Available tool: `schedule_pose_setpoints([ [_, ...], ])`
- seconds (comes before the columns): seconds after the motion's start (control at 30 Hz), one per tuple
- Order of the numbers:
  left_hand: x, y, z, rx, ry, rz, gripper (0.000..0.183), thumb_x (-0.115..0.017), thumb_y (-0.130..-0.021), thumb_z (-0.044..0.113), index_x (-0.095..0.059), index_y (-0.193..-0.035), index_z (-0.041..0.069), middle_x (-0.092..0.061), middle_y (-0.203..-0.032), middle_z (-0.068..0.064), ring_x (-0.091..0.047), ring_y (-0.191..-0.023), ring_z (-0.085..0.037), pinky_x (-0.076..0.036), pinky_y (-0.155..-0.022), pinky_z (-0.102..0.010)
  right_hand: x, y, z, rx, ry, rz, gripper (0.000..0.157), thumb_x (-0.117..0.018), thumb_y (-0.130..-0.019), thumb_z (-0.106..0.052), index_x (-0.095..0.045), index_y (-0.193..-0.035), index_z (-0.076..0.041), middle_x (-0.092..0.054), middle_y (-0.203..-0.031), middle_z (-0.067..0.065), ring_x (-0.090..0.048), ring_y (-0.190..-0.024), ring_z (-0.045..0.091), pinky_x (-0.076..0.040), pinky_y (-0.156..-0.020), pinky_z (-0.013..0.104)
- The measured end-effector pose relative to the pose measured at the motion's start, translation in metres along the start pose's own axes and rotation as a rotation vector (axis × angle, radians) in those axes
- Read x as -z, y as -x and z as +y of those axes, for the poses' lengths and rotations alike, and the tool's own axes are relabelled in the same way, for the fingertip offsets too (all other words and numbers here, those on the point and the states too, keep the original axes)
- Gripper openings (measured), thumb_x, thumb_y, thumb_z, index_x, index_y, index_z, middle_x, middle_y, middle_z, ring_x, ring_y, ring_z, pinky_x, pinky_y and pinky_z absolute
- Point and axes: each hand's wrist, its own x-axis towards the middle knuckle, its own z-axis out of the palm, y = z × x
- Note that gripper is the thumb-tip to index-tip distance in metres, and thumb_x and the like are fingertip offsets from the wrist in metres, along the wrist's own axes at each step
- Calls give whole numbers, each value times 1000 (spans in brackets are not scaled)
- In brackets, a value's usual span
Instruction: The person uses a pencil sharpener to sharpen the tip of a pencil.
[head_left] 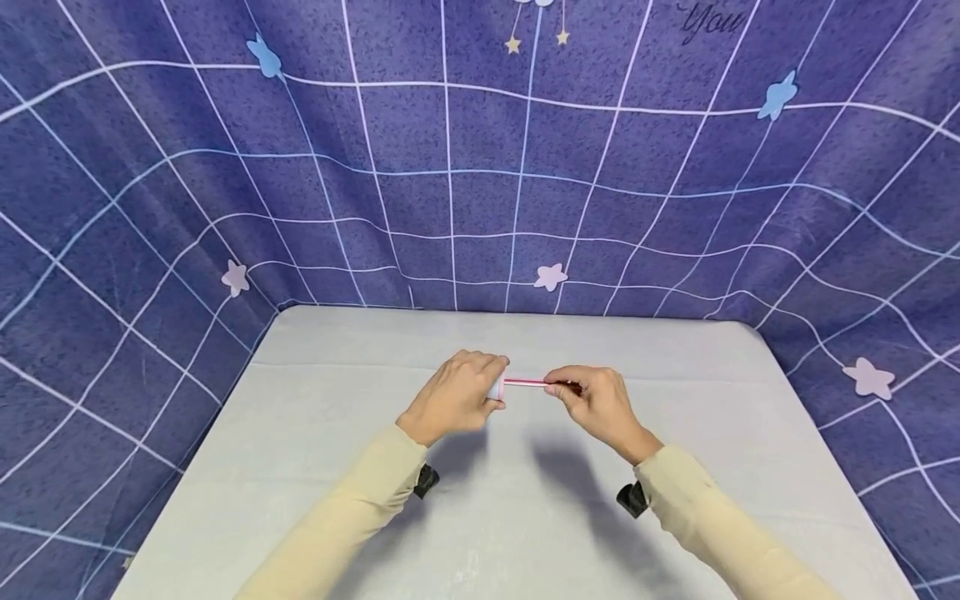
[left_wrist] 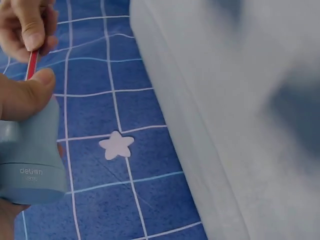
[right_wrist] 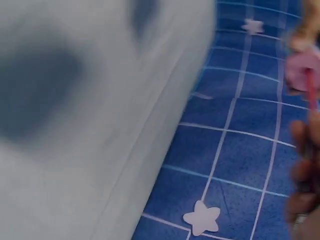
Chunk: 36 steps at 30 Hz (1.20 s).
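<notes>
My left hand (head_left: 455, 393) grips a blue-grey pencil sharpener (left_wrist: 35, 172) with a pink front face (right_wrist: 299, 72), above the middle of the table. In the head view most of the sharpener is hidden behind that hand. A red-and-white striped pencil (head_left: 525, 383) runs level between both hands, its far end in the hole of the pink face. The fingertips and thumb of my right hand (head_left: 600, 404) pinch the pencil near its dark end. Only part of the right hand shows at the edge of the right wrist view.
A white-covered table (head_left: 360, 517) lies beneath both hands, which cast shadows on it. Behind it and along both sides hangs a blue curtain (head_left: 487, 200) with grid lines and stars. Dark wrist devices (head_left: 632, 500) sit under the sleeves.
</notes>
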Motion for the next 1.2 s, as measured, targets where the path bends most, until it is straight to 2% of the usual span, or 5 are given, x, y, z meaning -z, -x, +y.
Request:
schedule_pose_setpoints([
  [0.17,-7,7,2,-71,-117,36,47,-76,-66,28,-56,-100,4,-62,-90,-3,-59,-83,-16,-45,-72,-29,3,-4,1,-366,-303,-253,5,-66,-77,-3,-70,-80,-3,-66,-67,7,-52,-53,4,-41,-46,20],
  [0.33,-13,7,5,-71,-92,22,48,-74,-68,29,-56,-104,3,-63,-95,-5,-59,-87,-17,-46,-75,-29,8,-5,7,-392,-340,-341,5,-65,-77,-2,-68,-80,-1,-66,-68,10,-54,-55,6,-42,-48,20],
  [0.5,-14,5,3,-42,-31,-10,45,-73,-70,28,-55,-102,3,-61,-87,-2,-59,-83,-16,-46,-78,-30,5,1,9,-271,-180,-257,7,-70,-74,-8,-69,-81,-9,-65,-70,-1,-48,-53,2,-39,-45,19],
  [0.9,13,-8,-7,95,224,-170,33,-73,-70,26,-56,-94,11,-54,-73,7,-50,-65,-8,-44,-62,-25,-7,7,13,388,283,189,13,-67,-78,-14,-69,-90,-11,-68,-81,-3,-62,-64,11,-47,-53,27],
  [1.2,18,-9,-13,156,354,-256,34,-71,-73,28,-58,-100,12,-52,-71,10,-50,-60,-4,-42,-57,-18,-9,4,14,497,379,302,14,-62,-82,-18,-70,-91,-13,-67,-81,-5,-58,-60,10,-40,-47,24],
])
